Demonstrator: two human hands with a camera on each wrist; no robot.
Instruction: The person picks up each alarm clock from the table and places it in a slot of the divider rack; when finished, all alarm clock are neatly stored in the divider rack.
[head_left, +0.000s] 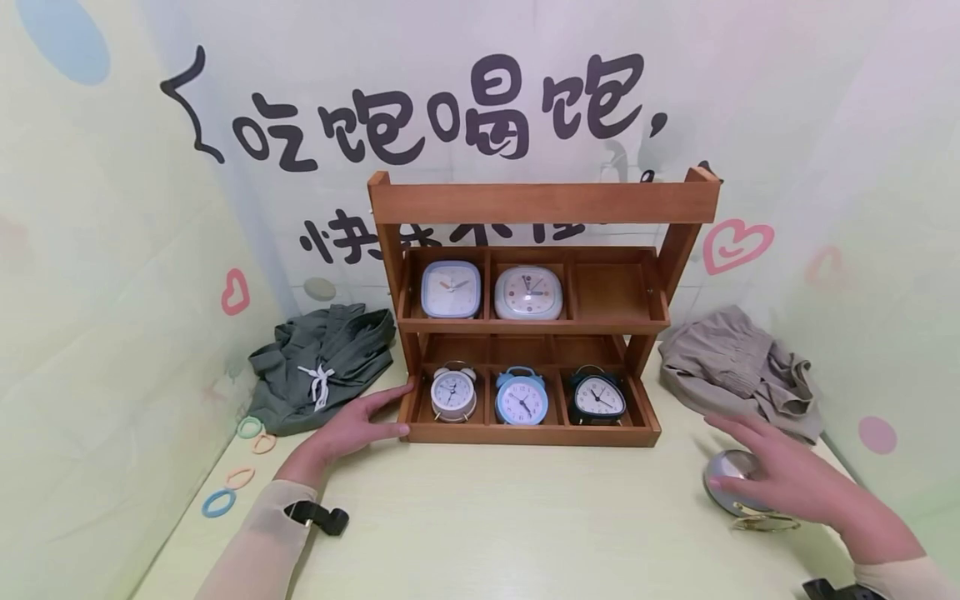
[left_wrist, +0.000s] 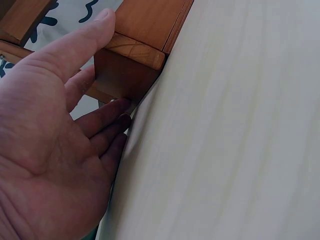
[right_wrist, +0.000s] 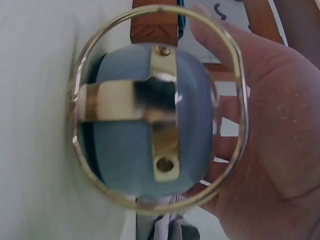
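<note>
A brown wooden two-tier rack point(head_left: 525, 435) holds several clocks in its compartments. My left hand point(head_left: 358, 429) touches the rack's lower left end. Its thumb point(left_wrist: 75, 47) lies at the front corner and the other fingers reach along the side. My right hand point(head_left: 787, 475) hovers around a rounded grey-blue thing point(right_wrist: 132, 150) with a gold-coloured ring point(right_wrist: 242, 100) and a T-shaped gold bracket point(right_wrist: 162, 145). The right hand's fingers are spread and nearly straight, with the thumb apart from them. Whether they touch the grey-blue thing cannot be told.
The upper tier carries two squarish clocks, a blue-rimmed one point(head_left: 451, 290) and a pale one point(head_left: 528, 293); its right compartment point(head_left: 611, 287) is bare. Below stand white point(head_left: 453, 393), blue point(head_left: 521, 398) and black point(head_left: 597, 395) alarm clocks. Dark point(head_left: 322, 358) and beige point(head_left: 738, 367) clothes flank the rack; coloured rings point(head_left: 219, 502) lie left.
</note>
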